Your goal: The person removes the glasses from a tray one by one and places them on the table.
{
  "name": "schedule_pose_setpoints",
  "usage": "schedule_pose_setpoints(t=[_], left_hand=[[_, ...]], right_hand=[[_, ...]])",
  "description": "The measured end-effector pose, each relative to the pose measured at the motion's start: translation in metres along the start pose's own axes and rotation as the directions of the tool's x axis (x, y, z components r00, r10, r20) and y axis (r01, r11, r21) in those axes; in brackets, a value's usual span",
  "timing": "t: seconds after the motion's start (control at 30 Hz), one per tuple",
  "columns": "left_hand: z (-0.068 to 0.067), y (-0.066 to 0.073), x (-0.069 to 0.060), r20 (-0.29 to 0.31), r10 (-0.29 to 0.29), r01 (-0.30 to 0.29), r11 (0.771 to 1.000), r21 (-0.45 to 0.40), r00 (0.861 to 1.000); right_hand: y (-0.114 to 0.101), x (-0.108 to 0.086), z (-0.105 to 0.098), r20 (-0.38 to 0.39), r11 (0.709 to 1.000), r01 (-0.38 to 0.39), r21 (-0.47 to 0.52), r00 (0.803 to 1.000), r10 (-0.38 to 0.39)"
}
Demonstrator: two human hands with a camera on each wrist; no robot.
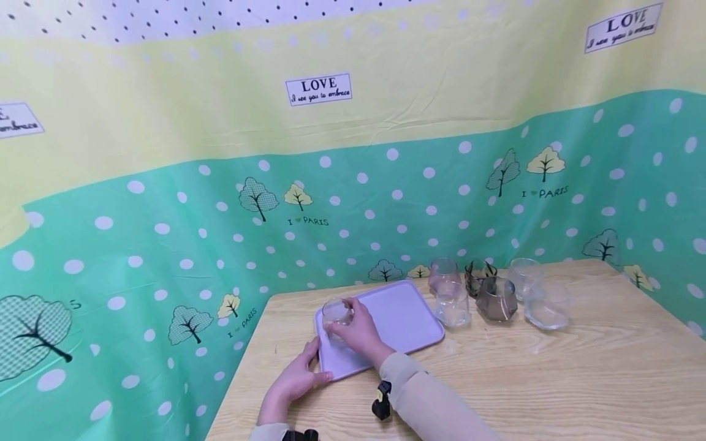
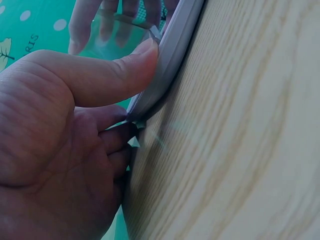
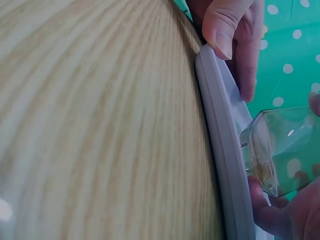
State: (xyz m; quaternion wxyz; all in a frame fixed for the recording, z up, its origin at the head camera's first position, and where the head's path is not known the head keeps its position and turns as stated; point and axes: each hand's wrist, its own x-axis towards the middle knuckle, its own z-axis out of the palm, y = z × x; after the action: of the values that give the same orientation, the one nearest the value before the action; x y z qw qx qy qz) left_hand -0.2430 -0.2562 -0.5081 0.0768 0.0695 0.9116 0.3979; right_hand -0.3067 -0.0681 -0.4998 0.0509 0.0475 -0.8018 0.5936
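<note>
A pale lilac rectangular tray (image 1: 402,312) lies on the wooden table. My left hand (image 1: 298,376) grips its near left corner, with the thumb (image 3: 223,42) on the rim and the other fingers along the left side. Over the tray's left end, my right hand (image 1: 361,331) holds a clear drinking glass (image 1: 335,312) between thumb and fingers. In the right wrist view this glass (image 3: 280,145) has an angular, faceted body and leans in the picture, its base close to the tray's surface. Whether the base touches the tray I cannot tell.
Right of the tray several glasses stand grouped: a pinkish one (image 1: 443,269), a clear one (image 1: 453,309), a dark-patterned one (image 1: 475,282), a smoky grey one (image 1: 496,303) and two more clear ones (image 1: 547,312). A patterned curtain (image 1: 353,177) hangs behind the table (image 1: 551,380).
</note>
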Motion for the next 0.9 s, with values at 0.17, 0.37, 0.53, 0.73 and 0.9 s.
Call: schedule_pose_setpoints(t=[0.17,0.37,0.53,0.73,0.9], left_hand=[[0.001,-0.001,0.0,-0.003,-0.003,0.003,1.0,0.0,1.0],[0.001,0.0,-0.001,-0.008,-0.013,0.013,1.0,-0.005,1.0],[0.001,0.001,0.001,-0.013,-0.021,0.021,1.0,-0.006,1.0],[0.001,0.0,0.002,-0.011,-0.005,0.005,1.0,0.0,1.0],[0.001,0.0,0.001,-0.008,0.005,-0.005,1.0,0.006,1.0]], right_hand=[[0.002,-0.003,-0.002,-0.012,0.998,0.006,0.068,1.0,-0.005],[0.005,-0.006,-0.008,-0.034,0.98,-0.066,0.188,0.997,0.074],[0.007,-0.008,-0.014,-0.027,0.97,-0.069,0.233,0.997,0.078],[0.011,-0.014,-0.02,-0.012,0.952,-0.092,0.293,0.995,0.1],[0.011,-0.024,-0.026,0.032,0.931,-0.113,0.347,0.994,0.108]])
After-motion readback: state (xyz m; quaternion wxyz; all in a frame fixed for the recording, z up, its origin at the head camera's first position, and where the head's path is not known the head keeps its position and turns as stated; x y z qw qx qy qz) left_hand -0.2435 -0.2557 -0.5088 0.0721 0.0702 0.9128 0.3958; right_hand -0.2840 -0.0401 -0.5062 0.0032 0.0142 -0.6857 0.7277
